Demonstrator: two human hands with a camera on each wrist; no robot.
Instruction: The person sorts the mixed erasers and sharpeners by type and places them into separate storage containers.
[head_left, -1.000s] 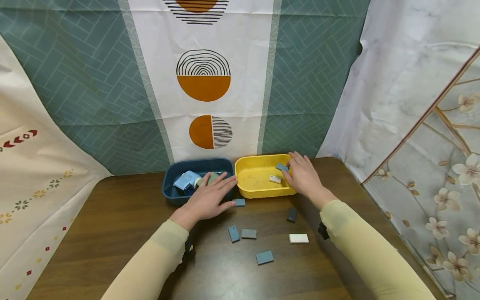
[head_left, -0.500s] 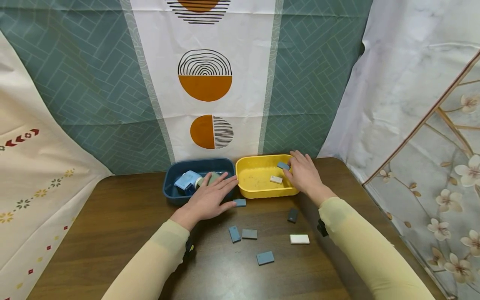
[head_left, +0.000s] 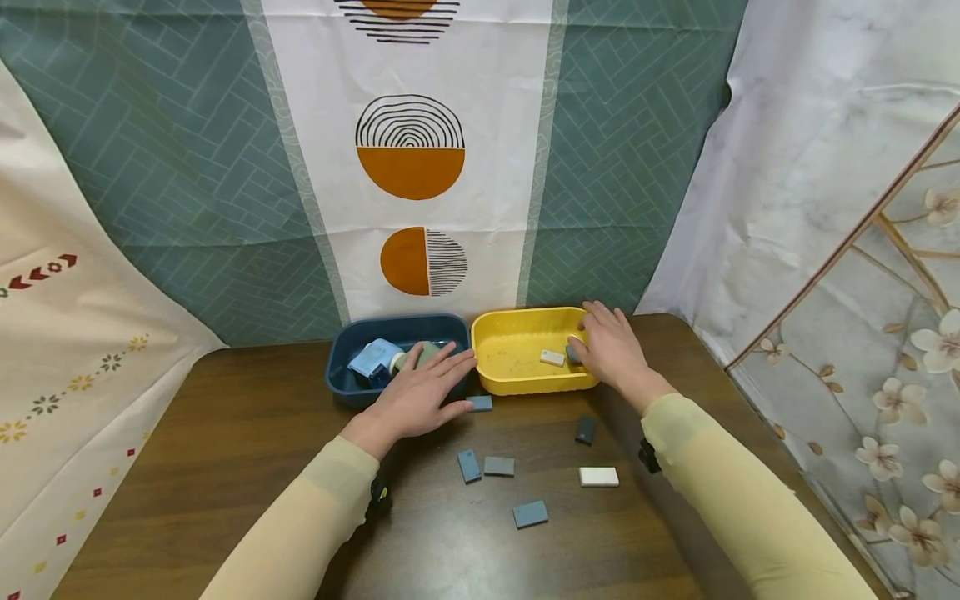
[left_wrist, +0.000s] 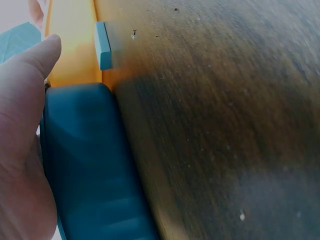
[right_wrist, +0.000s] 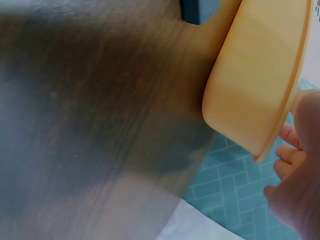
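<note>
My left hand [head_left: 420, 393] lies over the front right of the dark blue bin [head_left: 341, 392], fingers straight and holding nothing. In the left wrist view its thumb extends above the blue bin's wall [left_wrist: 90, 160]. My right hand [head_left: 611, 350] is over the right side of the yellow bin [head_left: 525, 387]. Beside its thumb, a small blue-grey block [head_left: 572, 355] appears low in that bin, partly hidden by the hand, close to a small white block [head_left: 552, 357]. The right wrist view shows the right fingers [right_wrist: 284, 154] loosely bent by the rim, with no block visible among them.
A blue-grey block [head_left: 480, 403] sits before the bins. Nearer lie a black block [head_left: 585, 429], a white block [head_left: 598, 477], a grey block [head_left: 498, 467] and blue-grey blocks [head_left: 468, 467] [head_left: 530, 514]. The blue bin contains a light blue packet [head_left: 372, 358]. Patterned cloth [head_left: 600, 208] hangs behind.
The blue-grey block at my right fingertips has gone down into the yellow bin, beside the white block, and my right hand has let it go. My left hand has stayed in place.
</note>
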